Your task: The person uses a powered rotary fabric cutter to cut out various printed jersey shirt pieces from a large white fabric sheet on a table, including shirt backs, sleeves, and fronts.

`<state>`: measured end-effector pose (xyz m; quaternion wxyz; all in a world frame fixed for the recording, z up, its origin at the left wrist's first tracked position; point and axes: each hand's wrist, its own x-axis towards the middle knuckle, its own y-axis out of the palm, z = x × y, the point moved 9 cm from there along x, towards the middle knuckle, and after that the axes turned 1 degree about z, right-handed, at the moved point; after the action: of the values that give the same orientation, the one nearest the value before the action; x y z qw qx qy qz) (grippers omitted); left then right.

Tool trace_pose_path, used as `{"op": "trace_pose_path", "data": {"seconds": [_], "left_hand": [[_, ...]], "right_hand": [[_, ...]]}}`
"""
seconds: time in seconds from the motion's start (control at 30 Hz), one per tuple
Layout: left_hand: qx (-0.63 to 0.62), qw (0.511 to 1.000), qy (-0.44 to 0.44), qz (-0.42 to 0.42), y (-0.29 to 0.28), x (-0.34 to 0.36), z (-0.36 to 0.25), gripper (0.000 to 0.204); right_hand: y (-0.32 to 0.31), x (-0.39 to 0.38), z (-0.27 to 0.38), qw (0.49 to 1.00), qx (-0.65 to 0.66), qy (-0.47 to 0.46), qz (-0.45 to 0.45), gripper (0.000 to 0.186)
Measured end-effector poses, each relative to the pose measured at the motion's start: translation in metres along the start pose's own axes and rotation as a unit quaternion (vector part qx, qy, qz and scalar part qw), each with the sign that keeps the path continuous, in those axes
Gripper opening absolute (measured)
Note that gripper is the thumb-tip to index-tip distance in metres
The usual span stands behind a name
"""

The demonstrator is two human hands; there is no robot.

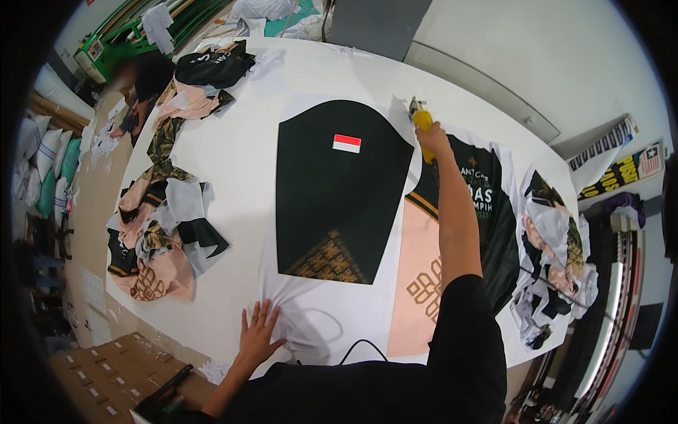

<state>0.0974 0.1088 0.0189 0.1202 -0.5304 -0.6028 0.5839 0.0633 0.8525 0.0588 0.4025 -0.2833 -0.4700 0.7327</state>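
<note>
My right hand (434,138) is wrapped round a yellow handheld electric fabric cutter (422,121), whose metal head points away from me. The cutter stands beside the upper right edge of a dark green sleeve-shaped panel (332,191) printed on white fabric (385,304). A small red and white flag patch and a gold triangular pattern mark the panel. With fingers spread, my left hand (258,333) lies flat on the lower left of the white fabric. Under my right arm are a pink panel (417,283) and a dark printed panel (491,212).
Cut fabric piles lie at the table's left (159,233), far left (205,78) and right (554,261). A black cable (364,344) loops at the near edge. Another person (145,85) sits beyond the white table (240,177). Cardboard boxes (116,381) stand at lower left.
</note>
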Motion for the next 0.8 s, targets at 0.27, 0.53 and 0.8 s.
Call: {"op": "trace_pose_path", "data": {"seconds": [0.27, 0.53, 0.8], "left_hand": [[0.024, 0.946, -0.296, 0.126, 0.027, -0.137, 0.124, 0.09], [-0.047, 0.974, -0.168, -0.142, -0.035, -0.032, 0.07, 0.08], [-0.03, 0.987, -0.125, -0.094, -0.027, 0.027, 0.08, 0.11]], "right_hand": [[-0.043, -0.133, -0.04, 0.982, 0.169, 0.051, -0.068, 0.069], [-0.013, -0.36, -0.138, 0.87, 0.461, 0.131, -0.118, 0.042], [0.018, -0.505, -0.161, 0.755, 0.603, 0.214, -0.139, 0.04]]}}
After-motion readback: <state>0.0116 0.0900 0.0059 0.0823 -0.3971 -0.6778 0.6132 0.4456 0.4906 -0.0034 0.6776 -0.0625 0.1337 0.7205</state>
